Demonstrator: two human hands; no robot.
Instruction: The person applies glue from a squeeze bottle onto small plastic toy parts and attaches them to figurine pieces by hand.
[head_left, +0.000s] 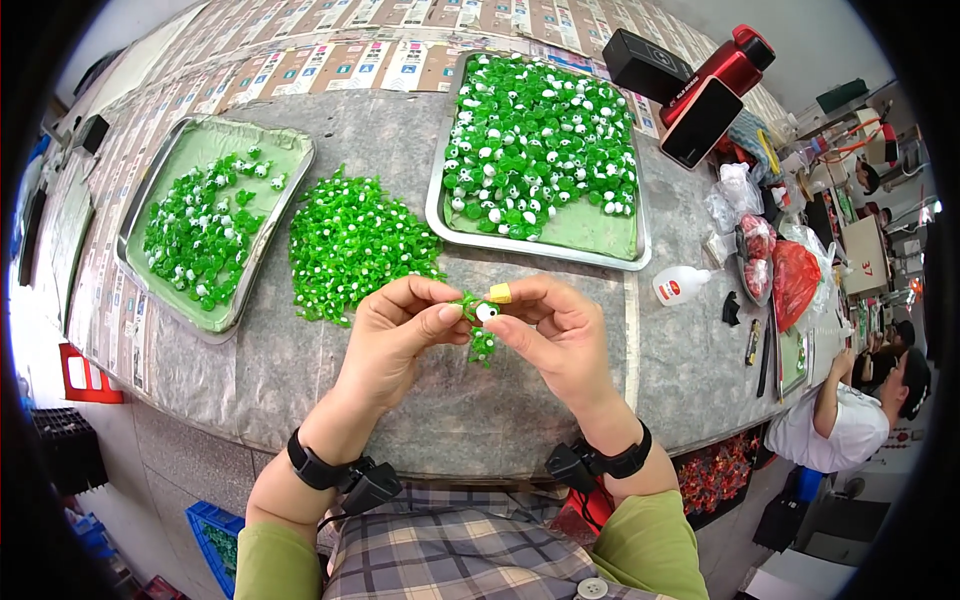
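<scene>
Between my two hands, in front of my body, is a small green plastic figure (467,306) with a white eyeball (487,311) bearing a black dot. My left hand (392,335) pinches the green part between thumb and fingertips. At the eyeball side, my right hand (560,335) closes its thumb and index finger, which has yellow tape (500,293) round it. Just under my fingertips lie a few loose green pieces (482,348). Beyond my left hand spreads a heap of small green pieces (355,240). My fingers partly hide the held figure.
A metal tray (642,250) at the far right holds many green figures with white eyes; another tray (297,165) at left holds fewer. Right of my hands are a white bottle (682,285), phone (701,122), red flask (715,75) and red bag (795,285). A person (840,425) sits at right.
</scene>
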